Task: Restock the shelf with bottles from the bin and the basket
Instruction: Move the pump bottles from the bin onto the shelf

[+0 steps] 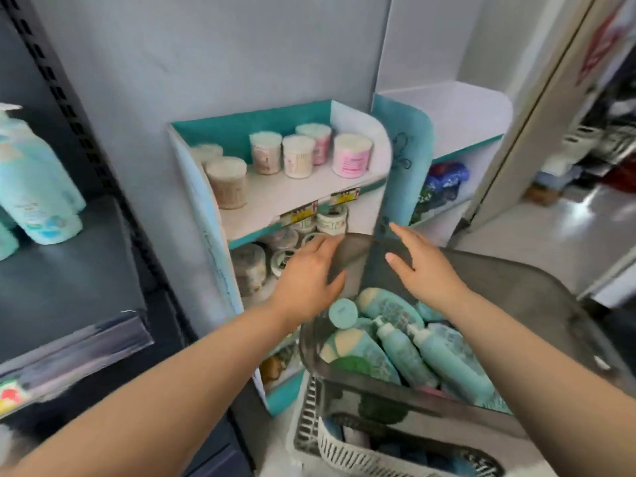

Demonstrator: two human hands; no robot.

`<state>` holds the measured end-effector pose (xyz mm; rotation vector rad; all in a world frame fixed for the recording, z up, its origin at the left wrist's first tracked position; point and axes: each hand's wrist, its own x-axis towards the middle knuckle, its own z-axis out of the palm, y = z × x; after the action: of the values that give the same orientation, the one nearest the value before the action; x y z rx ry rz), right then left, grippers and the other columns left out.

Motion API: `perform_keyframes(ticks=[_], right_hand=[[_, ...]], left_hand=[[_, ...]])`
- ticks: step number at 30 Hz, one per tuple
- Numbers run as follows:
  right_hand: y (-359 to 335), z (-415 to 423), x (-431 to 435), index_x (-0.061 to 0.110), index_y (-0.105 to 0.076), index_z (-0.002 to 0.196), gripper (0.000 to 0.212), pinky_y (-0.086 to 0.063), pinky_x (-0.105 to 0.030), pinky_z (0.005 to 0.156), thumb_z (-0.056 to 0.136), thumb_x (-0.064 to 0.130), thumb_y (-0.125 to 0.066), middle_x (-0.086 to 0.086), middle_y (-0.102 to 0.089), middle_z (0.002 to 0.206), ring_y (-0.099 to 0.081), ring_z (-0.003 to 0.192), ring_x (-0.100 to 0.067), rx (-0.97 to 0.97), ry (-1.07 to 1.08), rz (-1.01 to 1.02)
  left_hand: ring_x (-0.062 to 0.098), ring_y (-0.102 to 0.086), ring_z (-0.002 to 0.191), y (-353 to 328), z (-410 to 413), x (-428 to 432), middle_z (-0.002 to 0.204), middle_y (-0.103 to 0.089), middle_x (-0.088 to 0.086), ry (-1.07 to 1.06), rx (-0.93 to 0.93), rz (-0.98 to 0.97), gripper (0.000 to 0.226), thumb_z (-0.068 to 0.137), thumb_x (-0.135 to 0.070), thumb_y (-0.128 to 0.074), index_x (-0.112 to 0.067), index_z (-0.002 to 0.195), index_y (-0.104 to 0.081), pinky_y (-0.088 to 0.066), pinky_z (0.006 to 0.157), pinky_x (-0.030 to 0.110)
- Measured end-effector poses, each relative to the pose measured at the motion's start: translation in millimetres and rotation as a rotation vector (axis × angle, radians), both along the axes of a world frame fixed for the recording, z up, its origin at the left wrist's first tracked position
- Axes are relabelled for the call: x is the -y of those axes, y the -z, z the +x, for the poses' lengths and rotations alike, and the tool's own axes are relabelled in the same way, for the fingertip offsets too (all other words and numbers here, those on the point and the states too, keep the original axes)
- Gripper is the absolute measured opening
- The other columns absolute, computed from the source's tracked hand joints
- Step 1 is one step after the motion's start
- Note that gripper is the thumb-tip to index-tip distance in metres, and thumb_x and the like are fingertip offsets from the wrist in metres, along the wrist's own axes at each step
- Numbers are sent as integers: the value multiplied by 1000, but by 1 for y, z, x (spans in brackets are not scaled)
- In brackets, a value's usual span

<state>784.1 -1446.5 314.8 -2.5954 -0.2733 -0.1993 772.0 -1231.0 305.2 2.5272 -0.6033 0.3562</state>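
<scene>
A smoky transparent bin [537, 297] at lower right holds several teal bottles [402, 352] lying on their sides. Below it sits a white slatted basket [347, 452] with dark items inside. My left hand [306, 280] hovers over the bin's left rim, fingers spread, holding nothing. Above the bin's far side my right hand [423, 270] is open too, palm down. The dark shelf [58, 280] at left carries a few teal pump bottles [38, 187] near its back.
A teal and white cardboard stand [406, 146] with tubs of cotton swabs [351, 154] and small jars rises right behind the bin. A second white shelf unit [478, 125] stands further right. A doorway and shiny floor [550, 235] lie at far right.
</scene>
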Motion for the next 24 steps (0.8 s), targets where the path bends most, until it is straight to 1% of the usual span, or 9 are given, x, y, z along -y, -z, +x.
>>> perform_keyframes(ticks=[3,6,8,11,14,16,19,22,24], right_hand=[[23,-11,52,19,-27,149,59,-25,-31,111,96,29,-51,-3,-31,153,-28,140,-20,-76,76,-45],[45,-18,89,19,-26,149,62,-24,-32,114,95,31,-54,-5,-29,154,-24,142,-20,-165,124,-81],[58,-20,104,20,-27,149,64,-26,-34,113,93,32,-56,-7,-32,152,-28,140,-23,-214,133,-104],[75,-25,111,20,-36,143,62,-39,-37,102,89,38,-59,-10,-45,140,-42,128,-28,-305,106,-205],[89,-33,102,20,-44,133,65,-45,-36,89,80,51,-63,-9,-54,125,-52,115,-30,-434,76,-356],[93,-39,97,18,-46,125,66,-42,-31,78,74,55,-66,-6,-58,116,-56,109,-27,-510,52,-451],[93,-42,93,18,-45,119,59,-35,-29,72,73,48,-66,0,-58,112,-55,96,-21,-591,49,-545],[95,-37,97,20,-47,114,57,-43,-31,72,68,46,-69,1,-59,107,-54,89,-20,-616,113,-389],[89,-31,103,20,-48,119,61,-47,-32,79,69,42,-73,2,-59,109,-57,94,-20,-559,162,-146]], left_hand=[[26,-41,129,25,7,42,144,-40,9,53,-104,45,65,88,-25,-59,-14,145,-31,-31,106,30],[28,-39,131,47,17,69,145,-39,10,70,-187,104,67,88,-25,-60,-14,147,-29,-30,108,33],[30,-40,130,60,22,78,144,-40,10,54,-240,178,69,88,-27,-61,-15,147,-28,-33,108,36],[31,-42,128,73,27,92,142,-42,10,67,-312,271,70,88,-30,-62,-18,147,-27,-37,105,40],[30,-42,127,77,31,104,141,-43,11,86,-313,292,70,88,-29,-62,-18,147,-28,-38,104,40],[30,-42,127,77,33,112,140,-44,11,81,-311,286,69,88,-29,-62,-17,146,-28,-38,104,38],[30,-43,126,79,33,121,140,-44,10,75,-340,271,68,88,-29,-63,-18,146,-29,-38,103,39],[28,-44,126,82,34,126,141,-45,10,69,-380,230,70,86,-29,-65,-18,146,-29,-38,104,38],[24,-45,127,79,33,128,140,-46,9,70,-462,112,73,84,-27,-69,-16,145,-31,-35,105,32]])
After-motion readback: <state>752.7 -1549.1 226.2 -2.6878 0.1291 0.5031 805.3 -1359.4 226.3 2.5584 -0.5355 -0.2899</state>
